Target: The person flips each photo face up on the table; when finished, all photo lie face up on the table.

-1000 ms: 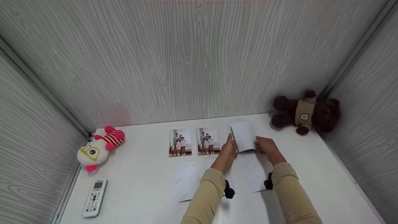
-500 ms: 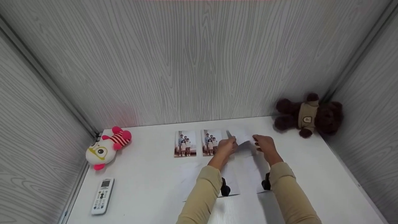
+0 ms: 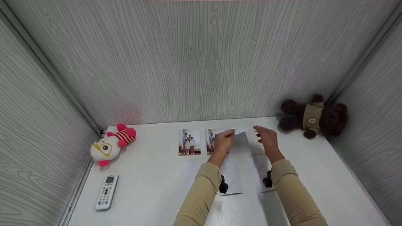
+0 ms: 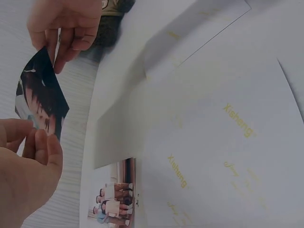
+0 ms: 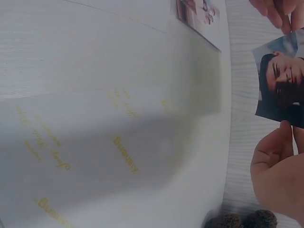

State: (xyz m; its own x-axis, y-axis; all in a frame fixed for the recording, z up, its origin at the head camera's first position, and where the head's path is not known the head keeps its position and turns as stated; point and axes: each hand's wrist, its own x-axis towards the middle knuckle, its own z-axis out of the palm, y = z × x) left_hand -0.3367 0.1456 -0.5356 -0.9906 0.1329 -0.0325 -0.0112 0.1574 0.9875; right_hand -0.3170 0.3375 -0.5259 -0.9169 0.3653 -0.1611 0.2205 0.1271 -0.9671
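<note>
Both hands hold a small photo print (image 3: 242, 128) above the table, its white back toward the head camera. Its printed side, a portrait of a person, shows in the right wrist view on the photo (image 5: 281, 80). My left hand (image 3: 223, 144) pinches one side, and my right hand (image 3: 267, 141) pinches the opposite side. In the left wrist view the photo bends slightly between the hands. Two group photos (image 3: 189, 142) lie face up at the back; my left hand partly covers the right one. White-backed sheets (image 3: 232, 179) lie nearer, partly hidden by the arms.
A pink and white plush toy (image 3: 108, 149) lies at the left back, with a white remote control (image 3: 107, 192) in front of it. At the right back lies a brown teddy bear (image 3: 314, 116). Wood-patterned panels (image 3: 188, 62) enclose the table's back and sides.
The photo has risen off the table and tilted, so less of its white back shows in the head view. Both hands have moved up and back with it. The head view has shifted slightly.
</note>
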